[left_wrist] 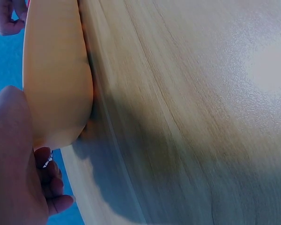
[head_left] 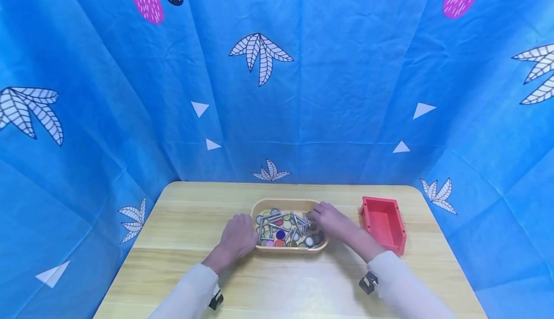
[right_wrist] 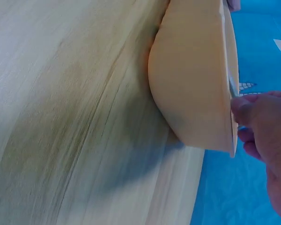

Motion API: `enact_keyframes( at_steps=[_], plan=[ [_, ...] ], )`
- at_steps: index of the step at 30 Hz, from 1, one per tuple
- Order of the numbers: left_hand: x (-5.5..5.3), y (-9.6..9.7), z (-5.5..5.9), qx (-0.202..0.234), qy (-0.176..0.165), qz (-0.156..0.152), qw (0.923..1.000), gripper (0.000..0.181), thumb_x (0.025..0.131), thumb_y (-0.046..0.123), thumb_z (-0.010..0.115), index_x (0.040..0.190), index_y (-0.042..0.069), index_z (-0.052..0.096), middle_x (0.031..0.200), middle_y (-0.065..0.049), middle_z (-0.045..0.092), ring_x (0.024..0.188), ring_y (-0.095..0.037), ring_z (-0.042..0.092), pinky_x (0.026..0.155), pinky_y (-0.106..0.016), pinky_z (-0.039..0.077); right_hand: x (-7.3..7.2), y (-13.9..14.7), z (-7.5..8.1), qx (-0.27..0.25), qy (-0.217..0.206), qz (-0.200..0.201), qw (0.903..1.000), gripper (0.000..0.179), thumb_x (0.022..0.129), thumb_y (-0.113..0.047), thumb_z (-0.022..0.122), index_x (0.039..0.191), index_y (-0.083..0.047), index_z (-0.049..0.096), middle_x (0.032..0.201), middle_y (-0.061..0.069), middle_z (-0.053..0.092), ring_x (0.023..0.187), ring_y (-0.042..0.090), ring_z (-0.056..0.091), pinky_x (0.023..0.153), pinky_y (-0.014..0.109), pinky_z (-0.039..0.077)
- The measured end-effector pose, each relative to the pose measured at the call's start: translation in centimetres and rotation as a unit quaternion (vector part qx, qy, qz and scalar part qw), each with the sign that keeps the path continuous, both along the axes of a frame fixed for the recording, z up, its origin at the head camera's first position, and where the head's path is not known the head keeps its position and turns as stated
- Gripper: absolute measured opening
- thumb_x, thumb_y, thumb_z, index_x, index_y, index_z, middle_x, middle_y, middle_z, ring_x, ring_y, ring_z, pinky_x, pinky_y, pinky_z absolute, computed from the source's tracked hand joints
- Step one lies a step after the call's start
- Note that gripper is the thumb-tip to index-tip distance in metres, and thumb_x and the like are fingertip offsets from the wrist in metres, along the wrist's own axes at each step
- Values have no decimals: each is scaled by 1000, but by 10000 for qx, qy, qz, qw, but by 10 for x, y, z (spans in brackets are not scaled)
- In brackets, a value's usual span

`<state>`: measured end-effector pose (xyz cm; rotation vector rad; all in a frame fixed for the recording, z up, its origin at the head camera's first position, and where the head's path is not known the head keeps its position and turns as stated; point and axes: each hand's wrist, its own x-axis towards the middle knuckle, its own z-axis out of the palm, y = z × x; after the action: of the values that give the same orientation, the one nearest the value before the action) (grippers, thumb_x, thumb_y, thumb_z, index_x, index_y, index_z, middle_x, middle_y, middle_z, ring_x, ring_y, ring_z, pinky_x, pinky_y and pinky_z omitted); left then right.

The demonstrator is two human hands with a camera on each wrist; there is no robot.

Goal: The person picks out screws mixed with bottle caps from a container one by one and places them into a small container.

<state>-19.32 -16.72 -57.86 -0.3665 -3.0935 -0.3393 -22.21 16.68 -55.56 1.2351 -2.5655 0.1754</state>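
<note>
A shallow, oval-ended yellow-orange tray point(head_left: 285, 250) stands on the table, holding several silvery metal screws point(head_left: 277, 216) mixed with coloured round discs point(head_left: 280, 234). My left hand point(head_left: 239, 235) grips the tray's left end; in the left wrist view its thumb lies at the rim and its fingers curl by the outer wall point(left_wrist: 56, 70). At the right end, my right hand point(head_left: 331, 219) reaches in over the rim. The right wrist view shows its thumb and fingers pinching a thin silvery screw point(right_wrist: 232, 87), mostly hidden behind the tray wall point(right_wrist: 192, 84).
To the right of the tray sits a red plastic bin point(head_left: 384, 223) with an open top. The wooden table point(head_left: 195, 213) has rounded far corners. A blue patterned curtain point(head_left: 329, 93) hangs behind it and along both sides.
</note>
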Motion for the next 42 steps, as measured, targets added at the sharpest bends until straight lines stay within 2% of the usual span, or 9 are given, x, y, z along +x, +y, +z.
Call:
enact_keyframes(
  at_steps=[5,14,25,29,37,42],
  plan=[
    [-1,0,1,33,-17,-4,10000,24,88,27,55,92,3,55,80,-6,47,73,-21,42,67,-33,36,-1,7,2,-369,-127,-186,9991,24,84,-9,81,107,-11,74,104,0,71,99,15,63,90,31,57],
    [-2,1,1,150,-100,70,9998,24,86,25,56,93,2,57,80,-6,48,72,-21,43,66,-33,36,2,19,4,-1032,-395,-209,9937,17,94,-14,72,110,-11,73,105,-1,66,101,13,58,90,30,55],
    [-2,1,-1,3,-53,38,10000,27,88,27,56,94,1,58,81,-7,50,74,-22,44,68,-35,39,7,33,2,-1545,-20,-144,9879,22,83,-5,81,104,-6,74,102,2,67,98,17,60,86,32,55],
    [-1,1,-2,8,-28,19,10000,26,88,26,57,94,0,58,81,-7,50,74,-23,44,68,-36,40,9,40,1,-1544,-54,-293,9876,25,83,-4,81,106,-6,72,103,1,66,100,16,59,87,33,55],
    [-1,2,-5,198,-64,58,9998,26,86,26,57,94,1,58,81,-7,51,73,-21,45,66,-34,40,18,55,7,-1645,-663,-808,9808,18,95,-9,72,112,-12,70,111,-5,64,109,12,57,93,33,54],
    [-1,1,-3,275,17,56,9996,27,86,26,60,95,0,60,81,-7,52,73,-21,46,66,-36,41,18,63,7,-1643,-800,-1062,9774,18,97,-11,70,115,-14,68,113,-6,64,112,11,57,94,34,55]
  ],
)
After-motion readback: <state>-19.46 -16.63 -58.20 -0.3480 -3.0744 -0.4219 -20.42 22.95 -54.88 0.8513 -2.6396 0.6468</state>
